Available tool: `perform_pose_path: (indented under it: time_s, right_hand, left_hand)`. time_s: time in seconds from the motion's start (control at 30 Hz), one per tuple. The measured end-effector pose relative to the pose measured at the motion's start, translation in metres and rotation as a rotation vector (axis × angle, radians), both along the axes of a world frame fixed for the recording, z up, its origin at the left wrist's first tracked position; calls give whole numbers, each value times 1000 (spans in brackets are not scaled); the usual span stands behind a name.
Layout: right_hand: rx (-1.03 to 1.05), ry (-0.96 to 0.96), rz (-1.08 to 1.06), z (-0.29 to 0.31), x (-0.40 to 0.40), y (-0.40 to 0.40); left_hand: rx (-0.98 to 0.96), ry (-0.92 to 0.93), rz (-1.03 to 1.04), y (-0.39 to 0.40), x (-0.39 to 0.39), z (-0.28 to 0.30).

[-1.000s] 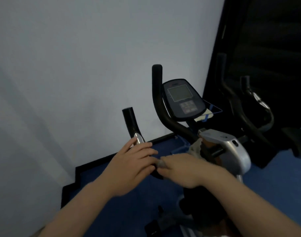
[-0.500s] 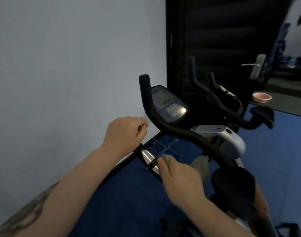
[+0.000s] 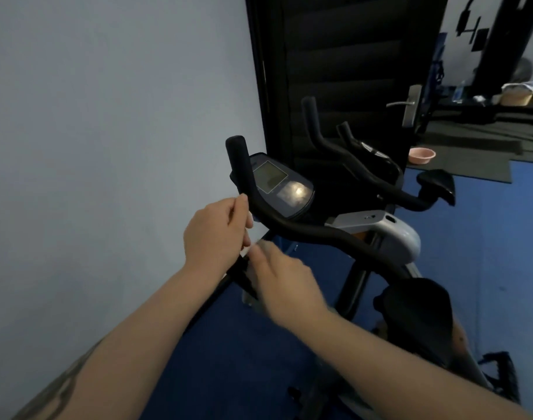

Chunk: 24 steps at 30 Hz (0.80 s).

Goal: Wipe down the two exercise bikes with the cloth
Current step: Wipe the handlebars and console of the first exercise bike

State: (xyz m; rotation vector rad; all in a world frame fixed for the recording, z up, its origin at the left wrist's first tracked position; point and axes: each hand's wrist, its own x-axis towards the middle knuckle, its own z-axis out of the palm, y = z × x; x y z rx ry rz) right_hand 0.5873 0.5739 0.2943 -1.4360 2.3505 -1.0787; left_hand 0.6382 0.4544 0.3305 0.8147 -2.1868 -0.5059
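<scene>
The near exercise bike has a black handlebar (image 3: pixel 304 230), a grey console (image 3: pixel 280 186), a silver body (image 3: pixel 389 234) and a black seat (image 3: pixel 416 307). My left hand (image 3: pixel 216 234) grips the upper end of the handlebar's left arm, fingers curled round it. Just below it, my right hand (image 3: pixel 280 277) holds a grey cloth (image 3: pixel 260 245) against that same bar; the hand is motion-blurred and hides most of the cloth. The second bike stands behind, with black handlebars (image 3: pixel 350 159) and a seat (image 3: pixel 436 186).
A white wall runs close on the left. Behind the bikes is a black door (image 3: pixel 334 71) with a metal handle (image 3: pixel 407 104). A pink bowl (image 3: pixel 421 154) sits on the floor beyond. Blue flooring (image 3: pixel 486 253) spreads to the right, and a pedal (image 3: pixel 501 374) sticks out low right.
The view has swung right, bringing the door and second bike into sight. My left hand closed round the left handlebar end, and my right hand slid the cloth up the bar toward it.
</scene>
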Motion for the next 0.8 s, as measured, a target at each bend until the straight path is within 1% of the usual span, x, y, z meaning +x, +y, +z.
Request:
perform_pose_path:
  time_s: [0.07,0.1,0.13,0.17,0.2,0.23,0.27,0.3,0.33,0.37,0.43,0.47,0.5,0.57,0.67,0.7,0.8]
  right_hand:
    - [-151,-323,-103,6,-19,13]
    - [-261,-454,-188,11,-30,17]
    - [-391,-527,-254,19,-41,19]
    - [-523,-530,-301,27,-50,17]
    - [-637,-486,-341,37,-56,14]
    - [-707,-428,-367,46,-61,7]
    - [-731,-387,-376,51,-63,-2]
    - [-713,-362,-374,54,-62,-12]
    - [-672,-352,-358,54,-59,-25]
    - [-622,-356,-338,54,-54,-38]
    - [-541,-396,-297,51,-44,-63]
    - [-488,-356,-293,47,-41,-73]
    - [-423,-242,-288,41,-40,-78]
    - [-282,88,-241,24,-48,-76]
    - [42,541,-138,11,-68,-67]
    - [98,579,-144,14,-71,-70]
    - [128,644,-177,27,-68,-78]
  left_hand:
    - [122,-5,-103,-1,4,2]
    - [123,-49,-125,0,5,3]
    - [67,-97,-117,-1,4,7]
    - [-37,-114,-86,-2,2,15]
    - [-162,-77,-45,-5,-2,25]
    - [-278,7,-22,-10,-6,38]
    - [-364,96,-35,-17,-12,51]
    - [-425,143,-71,-24,-19,64]
    - [-467,118,-103,-31,-27,75]
    - [-484,26,-130,-39,-35,82]
    - [-441,-257,-184,-53,-51,87]
    - [-404,-358,-193,-60,-56,85]
    - [-388,-383,-186,-65,-61,81]
    - [-406,-279,-109,-72,-71,72]
    - [-408,-70,62,-68,-85,62]
    - [-436,-11,92,-65,-89,58]
    - [-540,157,90,-62,-93,49]
